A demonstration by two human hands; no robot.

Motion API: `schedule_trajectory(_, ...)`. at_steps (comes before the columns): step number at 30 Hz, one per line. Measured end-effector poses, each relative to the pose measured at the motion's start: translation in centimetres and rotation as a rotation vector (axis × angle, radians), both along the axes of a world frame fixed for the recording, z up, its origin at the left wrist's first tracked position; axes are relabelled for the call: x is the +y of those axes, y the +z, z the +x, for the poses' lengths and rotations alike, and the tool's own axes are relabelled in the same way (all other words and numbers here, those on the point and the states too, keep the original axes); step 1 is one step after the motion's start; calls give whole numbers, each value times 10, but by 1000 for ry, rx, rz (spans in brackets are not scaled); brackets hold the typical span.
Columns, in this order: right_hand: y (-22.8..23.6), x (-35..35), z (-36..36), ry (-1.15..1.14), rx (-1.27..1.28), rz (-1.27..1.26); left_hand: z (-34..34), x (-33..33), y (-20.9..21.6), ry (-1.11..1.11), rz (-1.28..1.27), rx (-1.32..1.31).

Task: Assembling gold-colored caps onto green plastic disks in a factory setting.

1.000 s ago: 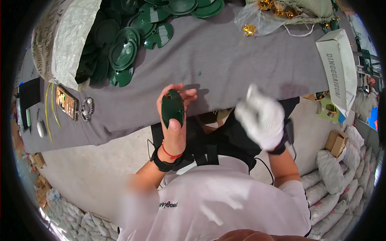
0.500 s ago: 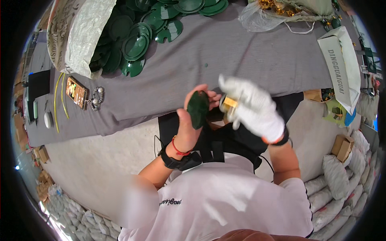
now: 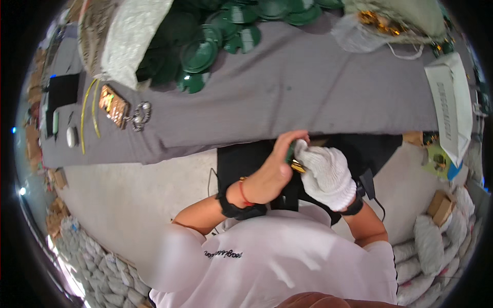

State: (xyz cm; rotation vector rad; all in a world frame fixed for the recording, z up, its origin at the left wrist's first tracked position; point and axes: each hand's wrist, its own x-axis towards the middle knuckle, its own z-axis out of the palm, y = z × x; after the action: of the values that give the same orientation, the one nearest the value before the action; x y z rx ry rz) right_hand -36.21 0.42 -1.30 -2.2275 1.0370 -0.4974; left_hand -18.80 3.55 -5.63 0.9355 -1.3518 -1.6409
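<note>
Over my lap, just off the table's near edge, my bare left hand (image 3: 268, 177) is closed round a dark green plastic disc (image 3: 290, 153). The disc is seen nearly edge-on, and the palm hides most of it. My right hand (image 3: 328, 175), in a white knit glove, is pressed up against the disc from the other side. Its fingers are closed on a small shiny gold-coloured piece (image 3: 298, 166), which sits at the disc's lower edge. Whether the two parts are joined cannot be made out.
A grey cloth (image 3: 287, 97) covers the table. Notched green discs (image 3: 199, 55) spill from a white woven sack (image 3: 134, 41) at the far left. A phone (image 3: 114, 106) and a beaded bracelet (image 3: 141, 116) lie nearer. Far right are a bag of gold pieces (image 3: 381, 23) and a white box (image 3: 452, 109).
My hands have come together. The disc has turned from face-up to edge-on, and my right hand has brought the gold piece against it. The whole view has shifted slightly.
</note>
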Motion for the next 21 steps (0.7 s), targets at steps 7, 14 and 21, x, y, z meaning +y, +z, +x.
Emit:
schedule_trajectory(7, -36, 25, -1, -685, -762, 1559, 5, 7, -27, -117, -252, -212)
schedule_trajectory(14, -76, 23, -38, -762, -473, 921, 53, -34, 47, 61, -534, -474)
schedule_trajectory(21, -50, 12, -20, -93, 435, 397, 133, -132, 31, 672, -698, -1171)
